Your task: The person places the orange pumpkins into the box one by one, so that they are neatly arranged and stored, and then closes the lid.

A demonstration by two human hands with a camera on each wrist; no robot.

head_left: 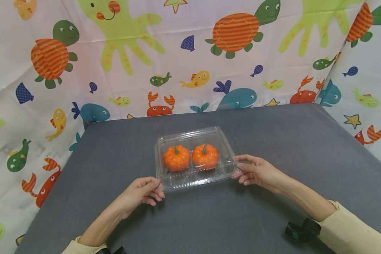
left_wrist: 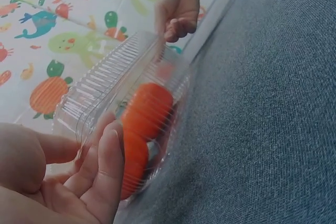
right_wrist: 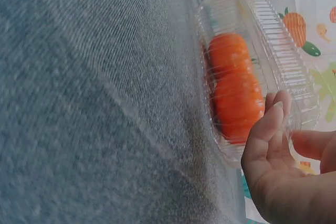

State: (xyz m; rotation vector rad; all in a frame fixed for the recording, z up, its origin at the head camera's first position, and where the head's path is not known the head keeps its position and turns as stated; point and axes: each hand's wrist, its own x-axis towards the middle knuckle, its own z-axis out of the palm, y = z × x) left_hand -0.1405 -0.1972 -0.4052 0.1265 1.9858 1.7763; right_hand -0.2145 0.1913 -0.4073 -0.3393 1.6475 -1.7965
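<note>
A clear plastic clamshell container [head_left: 193,181], its lid down, holds two small orange pumpkins with green stems, the left pumpkin [head_left: 176,158] beside the right pumpkin [head_left: 205,156]. My left hand [head_left: 139,193] pinches the container's near left corner between thumb and fingers. At the right end, my right hand [head_left: 257,171] grips the near right corner in the same way. In the left wrist view the thumb and fingers [left_wrist: 107,156] close on the rim. The right wrist view has the fingers [right_wrist: 265,129] at the container's edge, with the pumpkins inside.
A dark grey cloth covers the table [head_left: 190,222]. Behind it and along both sides hangs a white curtain [head_left: 177,28] printed with sea animals. A black wrist device [head_left: 303,230] is strapped at the right sleeve.
</note>
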